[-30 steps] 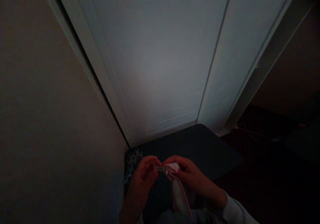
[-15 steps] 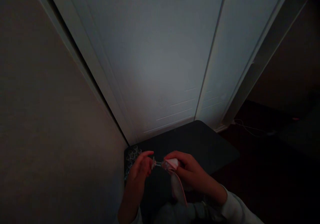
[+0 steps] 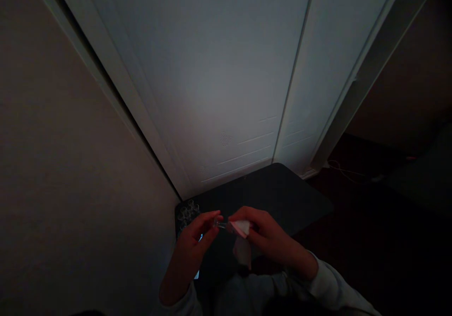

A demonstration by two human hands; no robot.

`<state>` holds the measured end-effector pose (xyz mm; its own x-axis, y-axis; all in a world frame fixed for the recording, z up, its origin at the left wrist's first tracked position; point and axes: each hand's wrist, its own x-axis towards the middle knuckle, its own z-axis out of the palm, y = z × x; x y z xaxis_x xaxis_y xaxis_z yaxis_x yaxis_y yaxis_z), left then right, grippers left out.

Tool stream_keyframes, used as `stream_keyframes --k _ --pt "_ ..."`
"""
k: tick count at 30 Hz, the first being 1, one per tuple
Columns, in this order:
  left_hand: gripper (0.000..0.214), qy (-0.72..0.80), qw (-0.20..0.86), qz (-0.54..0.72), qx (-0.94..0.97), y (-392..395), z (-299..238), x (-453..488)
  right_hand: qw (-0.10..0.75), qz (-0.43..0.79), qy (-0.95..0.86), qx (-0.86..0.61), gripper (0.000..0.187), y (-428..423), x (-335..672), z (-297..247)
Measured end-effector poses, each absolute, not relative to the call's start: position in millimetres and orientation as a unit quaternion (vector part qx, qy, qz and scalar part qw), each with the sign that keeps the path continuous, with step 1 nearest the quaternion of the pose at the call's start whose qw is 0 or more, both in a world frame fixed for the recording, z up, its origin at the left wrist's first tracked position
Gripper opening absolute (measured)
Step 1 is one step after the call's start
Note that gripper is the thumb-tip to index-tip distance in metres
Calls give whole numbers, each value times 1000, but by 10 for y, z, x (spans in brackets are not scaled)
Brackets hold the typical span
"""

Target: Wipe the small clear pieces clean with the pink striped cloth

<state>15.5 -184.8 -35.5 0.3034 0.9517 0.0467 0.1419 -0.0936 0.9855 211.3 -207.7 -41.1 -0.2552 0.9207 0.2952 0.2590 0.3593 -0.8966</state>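
Note:
In dim light my left hand (image 3: pixel 197 238) pinches the stem end of a small clear glass piece (image 3: pixel 221 223) with thumb and fingertips. My right hand (image 3: pixel 263 236) is closed round a pale pink cloth (image 3: pixel 241 229), which is wrapped over the other end of the glass and hangs down below my fingers. Both hands meet above a small dark table (image 3: pixel 282 198).
Several small clear glasses (image 3: pixel 187 212) stand at the table's back left corner. A white door (image 3: pixel 229 85) rises right behind the table, and a beige wall (image 3: pixel 70 189) closes the left side. A thin cable (image 3: pixel 344 172) lies on the dark floor at right.
The view has tilted slightly, so the hands and table sit a little higher in frame. The hanging part of the cloth looks shorter. My hands stay together on the glass.

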Motion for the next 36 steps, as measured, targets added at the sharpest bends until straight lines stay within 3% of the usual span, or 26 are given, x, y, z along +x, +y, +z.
stream_keyframes --k 6,15,22,31,36 --pt "27 422 485 388 660 -1861 -367 140 442 523 -596 -420 18 -2077 2103 -376" --pt "17 369 527 420 640 -1866 -382 129 455 715 -397 -351 13 -2032 2008 -515" --pt "36 406 528 429 610 -1885 -352 181 476 671 -412 -391 15 -2036 1991 -465" --pt "38 536 475 395 575 -1846 -338 259 473 591 -505 -415 14 -2023 2040 -524" --pt "39 530 480 386 583 -1872 -275 290 462 530 -581 -410 25 -2049 2059 -500"
